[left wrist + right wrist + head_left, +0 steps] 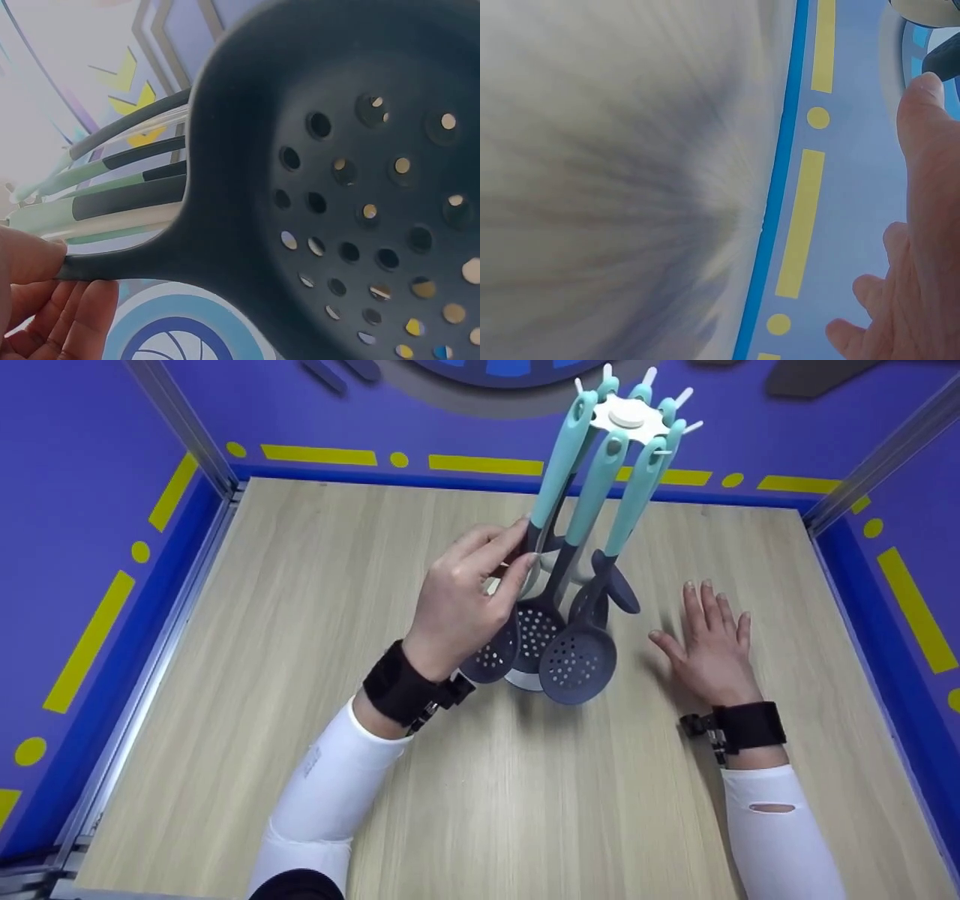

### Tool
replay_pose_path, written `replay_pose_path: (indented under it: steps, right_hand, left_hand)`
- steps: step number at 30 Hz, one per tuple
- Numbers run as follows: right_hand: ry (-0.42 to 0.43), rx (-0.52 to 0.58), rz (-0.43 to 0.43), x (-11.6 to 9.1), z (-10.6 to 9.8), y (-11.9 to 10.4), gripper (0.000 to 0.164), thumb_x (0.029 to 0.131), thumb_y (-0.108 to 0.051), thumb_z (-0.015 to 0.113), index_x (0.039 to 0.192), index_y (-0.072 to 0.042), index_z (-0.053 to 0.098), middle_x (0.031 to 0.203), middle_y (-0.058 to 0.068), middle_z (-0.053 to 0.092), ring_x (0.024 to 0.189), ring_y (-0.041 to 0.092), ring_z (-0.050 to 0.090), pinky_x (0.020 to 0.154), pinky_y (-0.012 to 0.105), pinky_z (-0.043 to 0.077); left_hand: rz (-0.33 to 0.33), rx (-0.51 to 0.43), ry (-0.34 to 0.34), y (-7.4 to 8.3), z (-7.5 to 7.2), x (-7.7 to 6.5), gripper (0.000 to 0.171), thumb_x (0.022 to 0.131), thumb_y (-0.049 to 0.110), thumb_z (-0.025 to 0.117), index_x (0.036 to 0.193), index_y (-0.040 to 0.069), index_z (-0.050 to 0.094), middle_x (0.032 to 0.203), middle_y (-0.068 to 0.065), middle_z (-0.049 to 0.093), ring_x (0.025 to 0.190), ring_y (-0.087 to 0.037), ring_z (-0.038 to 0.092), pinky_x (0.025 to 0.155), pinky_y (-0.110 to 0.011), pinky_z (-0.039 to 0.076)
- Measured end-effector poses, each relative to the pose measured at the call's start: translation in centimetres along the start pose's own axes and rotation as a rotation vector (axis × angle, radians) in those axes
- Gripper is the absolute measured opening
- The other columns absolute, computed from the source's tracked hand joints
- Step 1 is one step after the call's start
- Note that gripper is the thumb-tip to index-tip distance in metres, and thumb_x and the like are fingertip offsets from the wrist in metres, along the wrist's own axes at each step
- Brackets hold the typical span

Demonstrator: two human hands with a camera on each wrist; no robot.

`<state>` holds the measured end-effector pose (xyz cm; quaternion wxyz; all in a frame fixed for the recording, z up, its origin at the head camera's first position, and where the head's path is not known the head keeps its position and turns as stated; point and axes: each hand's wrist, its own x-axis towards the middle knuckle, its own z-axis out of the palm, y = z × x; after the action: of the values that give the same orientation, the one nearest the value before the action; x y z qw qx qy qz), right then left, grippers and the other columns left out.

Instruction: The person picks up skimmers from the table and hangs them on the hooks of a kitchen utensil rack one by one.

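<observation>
A rotating utensil stand with a white hub carries several utensils with mint handles and dark grey heads. With thumb and fingers, my left hand pinches the dark neck of the leftmost one, a perforated skimmer. Its handle top is still at the hub. In the left wrist view the skimmer's holed head fills the right side, and the left hand's fingertips hold its neck. My right hand lies spread, palm down, at the wooden table, right of the stand, holding nothing.
Another perforated utensil hangs at the front of the stand, with more behind it. The stand's pale base shows partly beneath them. Blue panels with yellow marks wall the wooden table at the back and sides.
</observation>
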<state>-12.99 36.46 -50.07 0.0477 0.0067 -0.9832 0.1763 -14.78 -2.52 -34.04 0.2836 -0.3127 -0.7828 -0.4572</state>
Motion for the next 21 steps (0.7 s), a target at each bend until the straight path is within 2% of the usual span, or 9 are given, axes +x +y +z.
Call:
replay_pose_path:
  steps: [7, 13, 21]
  right_hand:
    - [-0.006, 0.013, -0.005, -0.09, -0.06, -0.05, 0.094, 0.102, -0.066, 0.053, 0.170, -0.025, 0.004, 0.178, 0.011, 0.000, 0.162, 0.045, 0.004, 0.125, 0.069, -0.012]
    - [-0.008, 0.018, 0.000, -0.05, -0.20, -0.16, 0.094, 0.102, -0.066, 0.053, 0.170, -0.024, 0.004, 0.177, 0.015, 0.003, 0.163, 0.041, 0.002, 0.126, 0.070, -0.011]
    - [-0.024, 0.012, 0.007, -0.05, -0.19, -0.13, 0.093, 0.102, -0.067, 0.051, 0.170, -0.024, 0.003, 0.177, 0.013, 0.001, 0.163, 0.041, 0.000, 0.126, 0.070, -0.010]
  left_hand:
    - [0.011, -0.014, 0.000, -0.12, 0.29, -0.09, 0.037, 0.105, 0.020, 0.065, 0.136, 0.000, 0.067, 0.110, -0.011, 0.071, 0.091, -0.011, 0.073, 0.081, -0.016, 0.059]
    - [0.027, 0.007, 0.029, -0.27, 0.16, -0.08, 0.036, 0.105, 0.019, 0.065, 0.136, 0.002, 0.068, 0.107, -0.011, 0.070, 0.087, -0.014, 0.067, 0.076, -0.021, 0.057]
    - [0.026, 0.025, 0.021, -0.54, 0.25, -0.34, 0.036, 0.105, 0.021, 0.065, 0.137, 0.003, 0.068, 0.106, -0.010, 0.070, 0.086, -0.013, 0.064, 0.074, -0.022, 0.055]
